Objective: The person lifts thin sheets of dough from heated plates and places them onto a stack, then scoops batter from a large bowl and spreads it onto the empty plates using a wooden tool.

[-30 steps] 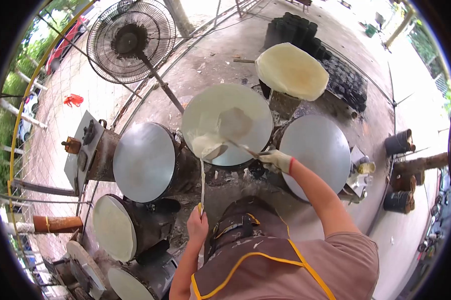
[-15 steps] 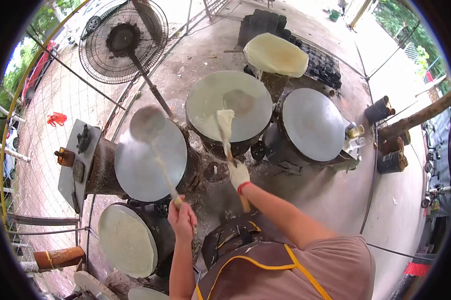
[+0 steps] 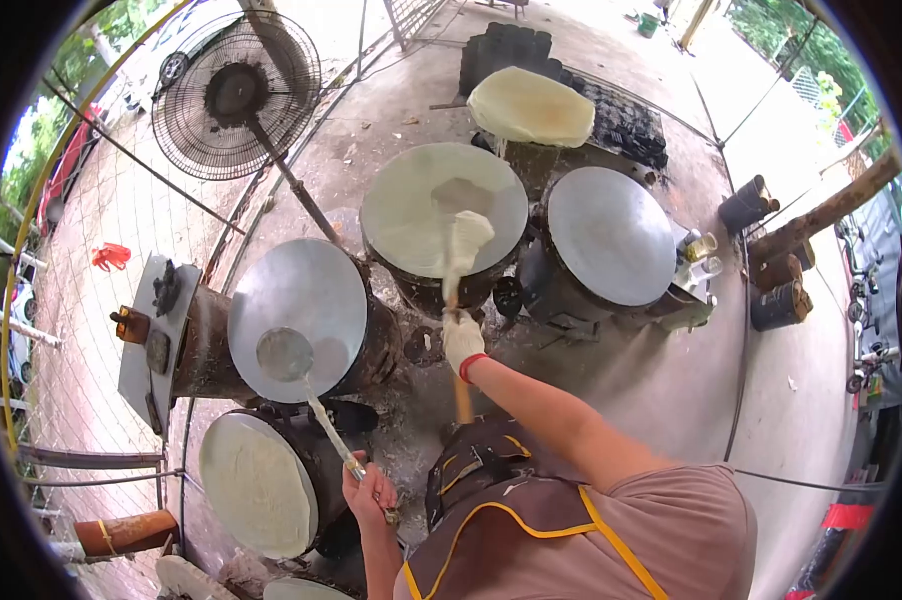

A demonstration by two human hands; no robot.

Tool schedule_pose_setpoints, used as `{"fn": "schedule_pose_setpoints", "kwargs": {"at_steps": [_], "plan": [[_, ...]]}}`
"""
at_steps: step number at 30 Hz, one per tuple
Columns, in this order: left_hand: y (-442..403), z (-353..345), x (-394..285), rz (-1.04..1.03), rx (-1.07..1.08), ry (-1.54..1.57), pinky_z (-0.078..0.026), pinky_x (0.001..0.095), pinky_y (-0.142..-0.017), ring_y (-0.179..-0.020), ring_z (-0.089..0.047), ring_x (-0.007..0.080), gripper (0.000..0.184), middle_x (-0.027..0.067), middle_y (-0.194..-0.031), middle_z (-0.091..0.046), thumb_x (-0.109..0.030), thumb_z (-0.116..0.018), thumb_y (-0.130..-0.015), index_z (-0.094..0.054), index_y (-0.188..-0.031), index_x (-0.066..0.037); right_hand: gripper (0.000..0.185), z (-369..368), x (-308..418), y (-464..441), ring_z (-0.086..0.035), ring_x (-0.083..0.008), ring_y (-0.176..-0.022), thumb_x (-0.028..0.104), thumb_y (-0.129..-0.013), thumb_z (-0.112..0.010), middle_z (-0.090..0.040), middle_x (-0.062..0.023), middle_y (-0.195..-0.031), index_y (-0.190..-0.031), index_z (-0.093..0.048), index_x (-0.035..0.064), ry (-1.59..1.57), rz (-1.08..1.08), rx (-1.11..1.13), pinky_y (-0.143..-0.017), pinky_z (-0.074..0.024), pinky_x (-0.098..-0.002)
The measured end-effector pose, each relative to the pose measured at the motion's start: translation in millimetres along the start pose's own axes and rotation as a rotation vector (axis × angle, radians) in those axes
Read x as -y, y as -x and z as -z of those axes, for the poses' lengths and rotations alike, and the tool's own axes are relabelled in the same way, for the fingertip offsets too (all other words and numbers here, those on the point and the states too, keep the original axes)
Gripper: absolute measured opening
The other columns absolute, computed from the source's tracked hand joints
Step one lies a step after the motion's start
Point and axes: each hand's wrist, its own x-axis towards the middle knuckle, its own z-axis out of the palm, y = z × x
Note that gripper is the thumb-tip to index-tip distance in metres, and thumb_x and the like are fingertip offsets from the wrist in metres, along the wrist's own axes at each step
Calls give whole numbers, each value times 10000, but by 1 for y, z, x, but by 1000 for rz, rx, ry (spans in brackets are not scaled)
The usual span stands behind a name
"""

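My left hand (image 3: 371, 489) is bare and closed round the handle of a long ladle (image 3: 285, 354), whose round head is over the left griddle (image 3: 298, 280). My right hand (image 3: 462, 342), in a white glove with a red cuff, grips the wooden handle of a spatula (image 3: 466, 240). Its batter-coated blade is over the middle griddle (image 3: 396, 215), which bears a thin pale layer with a greyish round patch. On the lower-left griddle lies a pale sheet (image 3: 261, 485). Whether the ladle touches the griddle surface I cannot tell.
A bare metal griddle (image 3: 612, 236) stands at the right, with jars (image 3: 702, 247) beside it. Behind are an oval pale sheet (image 3: 531, 106) and black blocks (image 3: 506, 55). A large fan (image 3: 237, 95) stands back left; a metal plate (image 3: 143, 335) lies at the left.
The ladle has moved from the middle griddle to the left one, and its head is now lower and nearer me. My right hand has swung left, bringing the spatula upright over the middle griddle.
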Motion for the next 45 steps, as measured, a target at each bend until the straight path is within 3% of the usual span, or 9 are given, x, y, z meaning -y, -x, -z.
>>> {"fn": "schedule_pose_setpoints", "kwargs": {"at_steps": [3, 6, 10, 15, 24, 28, 32, 40, 45], "plan": [[4, -13, 9, 41, 50, 39, -331, 220, -317, -348, -334, 64, 260, 8, -586, -373, -31, -462, -892, -420, -1147, -60, 388, 60, 1, 13, -605, -363, -925, 360, -884, -440, -625, -235, -941, -1036, -610, 46, 289, 164, 61, -754, -464, -436], [5, -32, 20, 43, 86, 63, -339, 219, -324, -352, -339, 64, 254, 10, -601, -381, -37, -471, -892, -432, -1141, -67, 356, 93, 42, 11, -601, -352, -920, 330, -876, -476, -628, -216, -945, -1068, -598, 55, 153, 9, 20, -754, -465, -440], [6, -69, 39, 43, 132, 96, -357, 220, -343, -374, -356, 65, 250, 13, -629, -394, -63, -485, -897, -442, -1143, -75, 278, 84, -60, -47, -609, -347, -879, 228, -876, -470, -625, -211, -931, -1037, -603, 43, 710, 660, 227, -724, -475, -428], [1, -129, 72, 34, 176, 129, -377, 230, -379, -420, -379, 74, 265, 22, -687, -416, -137, -517, -907, -443, -1155, -80, 347, 180, -19, -78, -605, -378, -854, 293, -895, -445, -615, -257, -884, -986, -578, -14, 317, 224, 262, -728, -479, -450], [-24, -204, 111, 47, 230, 170, -361, 233, -421, -483, -399, 99, 286, 44, -792, -452, -127, -541, -895, -450, -1160, -71, 370, 257, 43, -105, -605, -342, -913, 324, -909, -432, -621, -191, -957, -1097, -539, 24, 688, 472, 396, -793, -458, -433], [-33, -218, 113, 69, 200, 143, -357, 231, -416, -491, -410, 99, 275, 51, -841, -472, -86, -535, -885, -457, -1146, -53, 306, 201, 48, -170, -596, -366, -851, 268, -931, -401, -614, -164, -952, -979, -571, 19, 608, 466, 293, -698, -468, -436], [-47, -213, 113, 88, 183, 157, -352, 229, -404, -487, -411, 97, 268, 55, -840, -482, -52, -521, -874, -459, -1134, -41, 338, 251, 40, -106, -602, -371, -897, 310, -902, -449, -607, -252, -962, -1055, -559, 29, 688, 464, 686, -772, -465, -467], [-69, -189, 89, 183, 157, 167, -350, 217, -396, -470, -398, 94, 253, 71, -817, -474, -15, -487, -862, -455, -1113, -9, 384, 185, 100, -192, -581, -400, -939, 275, -890, -393, -617, -227, -988, -1237, -458, 123, 489, 147, -4, -792, -451, -497], [-79, -166, 73, 249, 152, 194, -343, 230, -386, -463, -410, 100, 266, 77, -811, -504, 7, -487, -845, -466, -1111, 2, 425, 148, 73, -188, -568, -385, -973, 370, -887, -430, -601, -211, -1053, -1222, -495, 117, 337, 387, 246, -822, -450, -439]]}}
